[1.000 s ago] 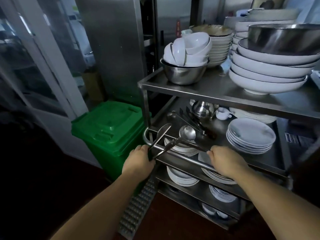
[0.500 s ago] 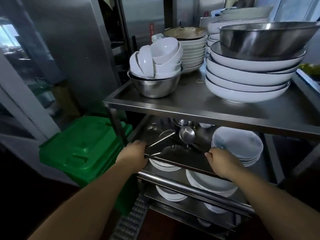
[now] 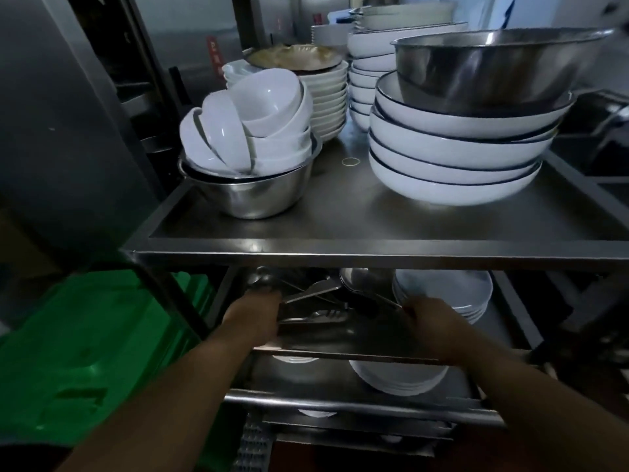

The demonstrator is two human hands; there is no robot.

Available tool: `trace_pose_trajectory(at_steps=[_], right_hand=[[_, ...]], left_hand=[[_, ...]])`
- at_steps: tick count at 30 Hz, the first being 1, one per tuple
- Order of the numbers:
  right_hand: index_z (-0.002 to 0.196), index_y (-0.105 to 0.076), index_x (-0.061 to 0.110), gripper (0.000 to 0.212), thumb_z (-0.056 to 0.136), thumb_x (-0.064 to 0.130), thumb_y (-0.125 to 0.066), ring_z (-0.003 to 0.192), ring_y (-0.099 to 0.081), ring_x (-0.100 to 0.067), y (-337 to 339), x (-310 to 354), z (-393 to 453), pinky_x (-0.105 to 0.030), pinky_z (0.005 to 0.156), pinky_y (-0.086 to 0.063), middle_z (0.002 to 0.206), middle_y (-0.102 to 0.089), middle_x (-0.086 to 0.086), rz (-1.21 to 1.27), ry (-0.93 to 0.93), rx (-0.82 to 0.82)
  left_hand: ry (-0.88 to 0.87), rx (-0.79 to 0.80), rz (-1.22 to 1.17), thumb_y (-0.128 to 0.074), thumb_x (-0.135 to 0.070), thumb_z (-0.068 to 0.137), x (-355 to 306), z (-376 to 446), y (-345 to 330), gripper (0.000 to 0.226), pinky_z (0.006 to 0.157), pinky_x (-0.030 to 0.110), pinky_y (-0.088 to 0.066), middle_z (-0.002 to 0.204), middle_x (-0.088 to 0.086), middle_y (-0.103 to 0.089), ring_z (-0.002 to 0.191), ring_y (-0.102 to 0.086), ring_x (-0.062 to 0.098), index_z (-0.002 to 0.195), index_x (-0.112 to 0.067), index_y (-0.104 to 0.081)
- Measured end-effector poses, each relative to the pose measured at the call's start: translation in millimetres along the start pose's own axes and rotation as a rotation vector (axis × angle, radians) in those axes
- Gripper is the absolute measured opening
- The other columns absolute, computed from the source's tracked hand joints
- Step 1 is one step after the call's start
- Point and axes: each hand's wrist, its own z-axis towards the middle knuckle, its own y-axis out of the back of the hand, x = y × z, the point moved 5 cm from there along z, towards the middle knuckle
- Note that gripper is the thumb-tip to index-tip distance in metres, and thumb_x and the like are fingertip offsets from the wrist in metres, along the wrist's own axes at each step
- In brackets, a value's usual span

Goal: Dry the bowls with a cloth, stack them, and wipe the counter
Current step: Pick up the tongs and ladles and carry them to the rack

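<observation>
Best handled slowly: keep both grips level on the front edge of the middle shelf of the steel cart, so that the crockery on the top shelf does not slide. Worth watching most: the small white bowls, tipped loosely inside a steel basin at the top shelf's left front, and the stack of wide dark-rimmed bowls on the right, carrying a large steel mixing bowl. Behind these, further stacks of white plates. No cloth in view, so drying seemingly not yet begun. Left hand reaching under the top shelf, knuckles up, fingers curled onto the middle shelf's edge beside metal tongs and ladles; clamped there, apparently, though the fingertips lie in shadow. Right hand likewise forward and palm down, fingers bent over the same edge near a stack of white plates. Both forearms extended, roughly parallel. Green bin just beside the cart on the left, close enough to catch a corner.
</observation>
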Motion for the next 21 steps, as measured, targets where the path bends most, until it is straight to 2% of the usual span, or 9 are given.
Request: trace_pose_trajectory(at_steps=[5, 10, 15, 18, 21], right_hand=[[0.096, -0.058, 0.031, 0.014, 0.109, 0.031, -0.053, 0.072, -0.055, 0.004, -5, 13, 5, -0.011, 0.058, -0.035, 0.088, -0.063, 0.007, -0.006, -0.030, 0.038], [0.111, -0.067, 0.026, 0.015, 0.108, 0.033, -0.054, 0.081, -0.066, -0.004, -10, 20, 2, -0.019, 0.068, -0.051, 0.093, -0.069, 0.006, 0.011, -0.100, 0.080], [0.113, -0.068, 0.029, 0.017, 0.109, 0.032, -0.052, 0.078, -0.061, 0.001, -17, 28, 2, -0.015, 0.066, -0.044, 0.085, -0.062, 0.014, -0.044, -0.091, 0.088], [0.121, -0.068, 0.026, 0.023, 0.109, 0.034, -0.049, 0.080, -0.062, -0.002, -19, 34, 2, -0.017, 0.070, -0.046, 0.092, -0.066, 0.010, -0.080, -0.074, 0.107], [0.126, -0.066, 0.027, 0.027, 0.110, 0.038, -0.046, 0.088, -0.066, -0.008, -21, 41, 3, -0.027, 0.081, -0.054, 0.104, -0.071, 0.002, -0.127, -0.054, 0.138]], left_hand=[[-0.093, 0.031, 0.072, -0.066, -0.023, 0.089, 12, 29, -12, 0.049, 0.102, 0.045, -0.054, 0.151, 0.009, -0.046, 0.140, -0.047, 0.032, 0.138, -0.019, -0.057], [-0.183, 0.052, 0.033, -0.066, -0.015, 0.088, 21, 46, -31, 0.042, 0.103, 0.041, -0.053, 0.137, 0.006, -0.059, 0.129, -0.057, 0.030, 0.130, -0.019, -0.062], [-0.244, 0.074, 0.031, -0.061, -0.012, 0.091, 32, 54, -48, 0.040, 0.104, 0.042, -0.051, 0.134, 0.006, -0.060, 0.125, -0.060, 0.030, 0.131, -0.018, -0.061], [-0.258, 0.097, 0.029, -0.063, -0.015, 0.091, 38, 59, -54, 0.039, 0.103, 0.044, -0.051, 0.134, 0.007, -0.059, 0.123, -0.060, 0.031, 0.129, -0.018, -0.061], [-0.260, 0.098, 0.007, -0.064, -0.015, 0.090, 42, 63, -57, 0.042, 0.105, 0.042, -0.048, 0.135, 0.007, -0.059, 0.124, -0.059, 0.031, 0.132, -0.018, -0.061]])
